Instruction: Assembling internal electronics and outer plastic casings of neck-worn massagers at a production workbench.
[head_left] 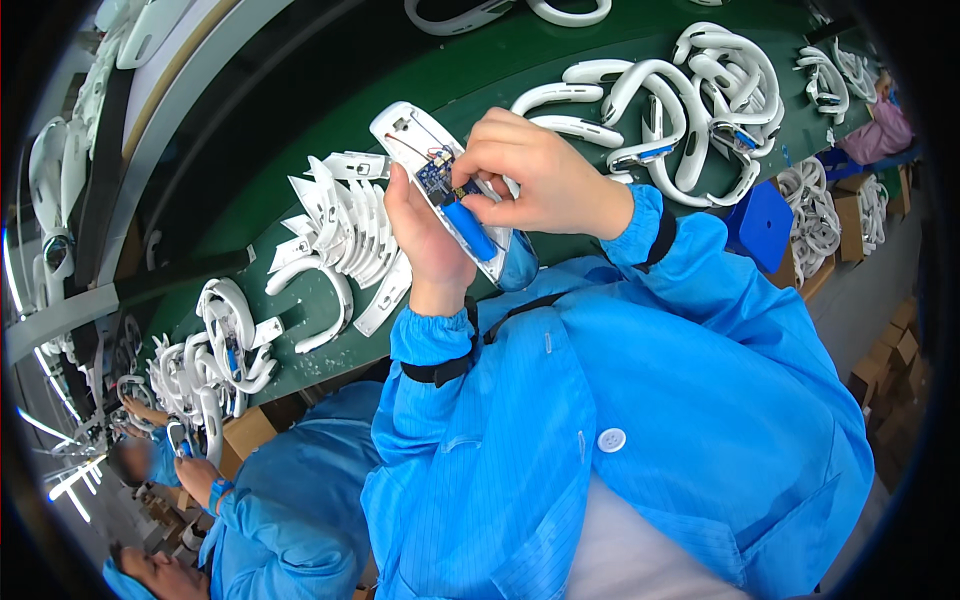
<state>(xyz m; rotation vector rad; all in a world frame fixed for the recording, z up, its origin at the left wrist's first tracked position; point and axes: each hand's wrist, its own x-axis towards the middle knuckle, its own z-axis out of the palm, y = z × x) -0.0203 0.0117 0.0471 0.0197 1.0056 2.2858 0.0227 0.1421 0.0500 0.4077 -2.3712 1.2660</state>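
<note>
Bench (520,70); left hand (430,242) holds casing (407,138), right (540,172) perhaps touching board (434,178)

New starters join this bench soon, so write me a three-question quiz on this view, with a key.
1. True or false: the left hand holds the open white casing while the fingers of the right hand are at its circuit board.
2. What colour is the long part lying in the casing next to the board? A) red; B) blue; C) yellow.
3. Fill in: on the green table, the row of overlapping white pieces lies on the person's ____ side of the casing.

Key: 1. True. 2. B. 3. Left.
</note>
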